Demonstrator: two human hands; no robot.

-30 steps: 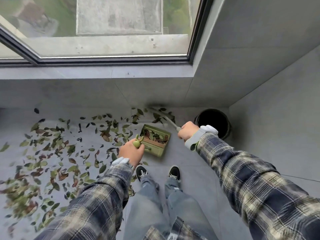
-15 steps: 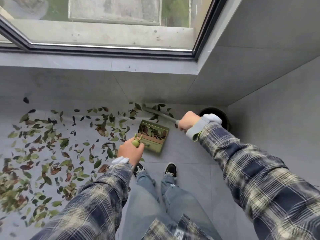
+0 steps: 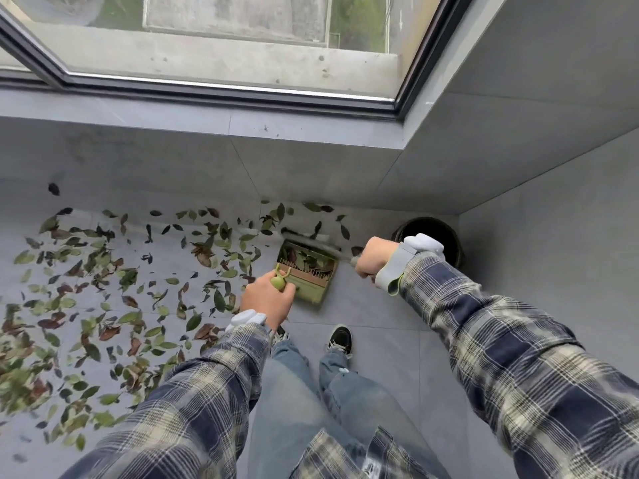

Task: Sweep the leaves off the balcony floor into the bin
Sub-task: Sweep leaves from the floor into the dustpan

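Observation:
Green and brown leaves lie scattered over the grey balcony floor, mostly on the left. A green dustpan stands on the floor ahead of my feet with several leaves inside it. My left hand grips the dustpan's green handle. My right hand grips the broom handle, and the broom lies across the dustpan's far edge near the wall. The round dark bin stands in the right corner, partly hidden behind my right wrist.
A low grey wall with a window frame above it runs along the far side. A tiled wall closes the right side. My two shoes stand just behind the dustpan.
The broom head has swept in from the far wall toward the dustpan's mouth, and more leaves lie in the pan. My left hand keeps the dustpan in place.

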